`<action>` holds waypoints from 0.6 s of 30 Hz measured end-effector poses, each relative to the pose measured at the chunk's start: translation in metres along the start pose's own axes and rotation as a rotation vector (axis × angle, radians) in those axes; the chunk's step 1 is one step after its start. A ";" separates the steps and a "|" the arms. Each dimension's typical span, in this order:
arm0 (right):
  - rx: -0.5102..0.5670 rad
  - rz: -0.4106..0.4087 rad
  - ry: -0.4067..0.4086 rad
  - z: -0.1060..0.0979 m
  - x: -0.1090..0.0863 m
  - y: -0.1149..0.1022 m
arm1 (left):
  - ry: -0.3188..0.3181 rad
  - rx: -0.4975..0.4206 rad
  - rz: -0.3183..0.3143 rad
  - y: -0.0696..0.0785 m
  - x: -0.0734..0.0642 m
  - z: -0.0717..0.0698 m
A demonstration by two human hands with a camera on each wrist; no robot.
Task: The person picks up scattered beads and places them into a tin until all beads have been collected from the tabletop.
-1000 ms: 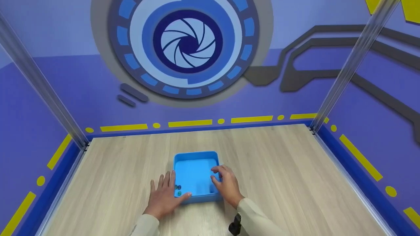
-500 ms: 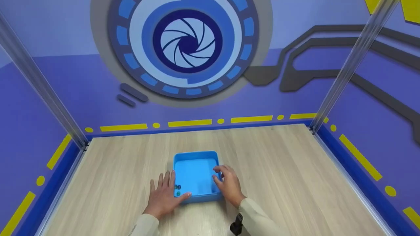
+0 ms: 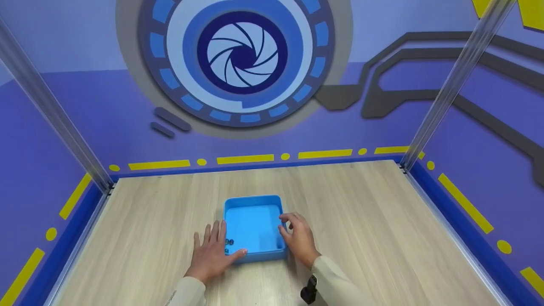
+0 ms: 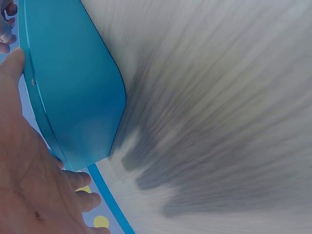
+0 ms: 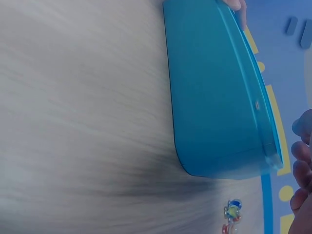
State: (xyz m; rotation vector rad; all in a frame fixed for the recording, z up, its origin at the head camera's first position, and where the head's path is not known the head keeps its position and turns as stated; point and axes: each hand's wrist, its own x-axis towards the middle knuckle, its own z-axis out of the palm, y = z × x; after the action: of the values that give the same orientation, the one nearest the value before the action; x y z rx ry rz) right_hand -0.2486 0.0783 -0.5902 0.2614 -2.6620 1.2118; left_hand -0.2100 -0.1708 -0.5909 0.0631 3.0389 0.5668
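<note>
A blue open-topped box (image 3: 263,257) stands on the table in front of me. Several small dark glass marbles (image 3: 229,242) lie inside, in its near left corner. My left hand (image 3: 208,257) rests against that corner, fingers straight along the left wall and thumb over the front rim. By the right rim is my right hand (image 3: 301,240), its fingers loosely bent and its thumb and forefinger apart; I see nothing between them. In the right wrist view, several colourful glass marbles (image 5: 233,211) lie on the table beyond the box; the right hand hides them from the head view.
The wood-patterned table (image 3: 374,238) extends on both sides of the box. Purple panels with a round mural (image 3: 243,55) stand behind it, and metal posts (image 3: 454,89) mark the back corners. A black band (image 3: 309,290) is on my right wrist.
My right hand has drawn slightly to the right, from over the box's inside to its rim. One marble inside has rolled left toward the wall. The left hand stays put.
</note>
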 end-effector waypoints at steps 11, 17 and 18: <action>-0.026 0.012 0.021 -0.003 0.001 0.002 | 0.008 -0.005 0.005 0.000 -0.001 -0.002; -0.016 0.055 0.014 -0.004 0.002 0.002 | 0.003 0.001 0.004 0.000 0.000 -0.001; -0.016 0.058 0.013 -0.004 0.002 0.003 | 0.002 0.002 0.003 0.000 0.000 -0.001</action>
State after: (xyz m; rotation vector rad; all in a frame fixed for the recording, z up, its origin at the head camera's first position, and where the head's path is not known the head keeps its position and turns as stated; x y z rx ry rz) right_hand -0.2507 0.0827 -0.5893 0.1741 -2.6852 1.2040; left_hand -0.2100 -0.1709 -0.5904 0.0679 3.0418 0.5637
